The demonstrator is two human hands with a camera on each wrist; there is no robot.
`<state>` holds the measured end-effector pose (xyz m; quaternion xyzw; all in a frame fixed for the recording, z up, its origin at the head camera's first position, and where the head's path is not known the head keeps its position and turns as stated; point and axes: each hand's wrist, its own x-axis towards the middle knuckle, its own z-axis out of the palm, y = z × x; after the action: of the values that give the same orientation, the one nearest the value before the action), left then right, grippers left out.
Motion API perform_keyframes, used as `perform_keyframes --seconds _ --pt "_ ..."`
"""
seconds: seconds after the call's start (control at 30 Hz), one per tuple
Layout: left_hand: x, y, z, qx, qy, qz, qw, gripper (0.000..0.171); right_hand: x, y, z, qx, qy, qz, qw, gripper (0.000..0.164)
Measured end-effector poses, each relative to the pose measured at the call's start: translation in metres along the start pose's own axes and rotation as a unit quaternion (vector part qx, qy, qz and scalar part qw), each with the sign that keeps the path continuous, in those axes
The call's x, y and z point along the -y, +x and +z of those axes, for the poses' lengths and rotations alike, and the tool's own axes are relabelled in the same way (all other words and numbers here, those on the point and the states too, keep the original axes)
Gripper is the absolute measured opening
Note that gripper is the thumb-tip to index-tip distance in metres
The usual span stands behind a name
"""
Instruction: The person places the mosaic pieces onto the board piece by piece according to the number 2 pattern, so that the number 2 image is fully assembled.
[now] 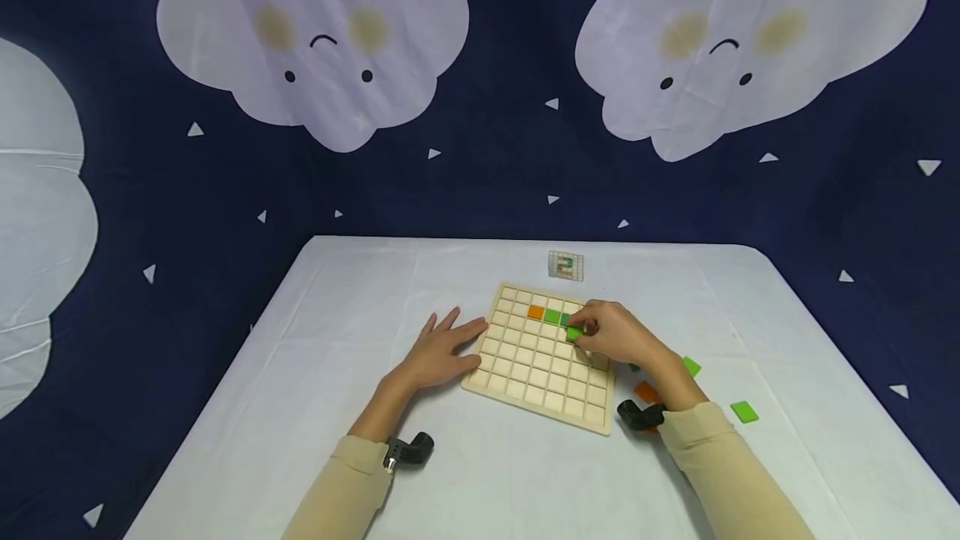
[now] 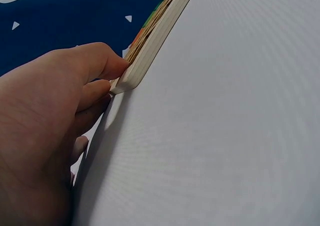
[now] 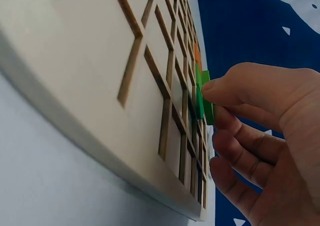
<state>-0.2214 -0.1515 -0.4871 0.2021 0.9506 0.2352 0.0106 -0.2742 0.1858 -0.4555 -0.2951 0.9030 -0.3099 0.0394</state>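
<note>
A square wooden grid board (image 1: 532, 382) lies slightly turned on the white table. One orange tile (image 1: 536, 312), a light green tile (image 1: 552, 316) and a darker green tile (image 1: 565, 319) sit in a row near its far edge. My right hand (image 1: 618, 332) pinches a light green tile (image 1: 574, 333) between thumb and fingers, over the cells just below that row; in the right wrist view this tile (image 3: 207, 98) stands tilted at the board's surface. With spread fingers, my left hand (image 1: 438, 354) touches the board's left edge, thumb and fingertip against the rim.
Beyond the board lies a small pattern card (image 1: 566, 266). Right of it, by my right forearm, are loose green tiles (image 1: 745, 412) and orange tiles (image 1: 646, 392), partly hidden by the arm. A dark blue curtain (image 1: 517, 182) with clouds hangs behind the table.
</note>
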Motion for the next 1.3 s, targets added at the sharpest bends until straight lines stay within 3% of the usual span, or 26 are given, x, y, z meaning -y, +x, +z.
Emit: perform_keyframes --seconds 0.33,1.3 --pt "-0.002 0.000 -0.002 0.002 -0.001 0.002 1.0000 0.060 0.005 0.005 0.002 0.010 -0.006 0.019 1.000 0.028" --pt "-0.002 0.001 -0.002 0.004 -0.008 -0.005 1.0000 0.061 0.003 0.012 0.009 0.017 -0.017 -0.009 1.000 0.027"
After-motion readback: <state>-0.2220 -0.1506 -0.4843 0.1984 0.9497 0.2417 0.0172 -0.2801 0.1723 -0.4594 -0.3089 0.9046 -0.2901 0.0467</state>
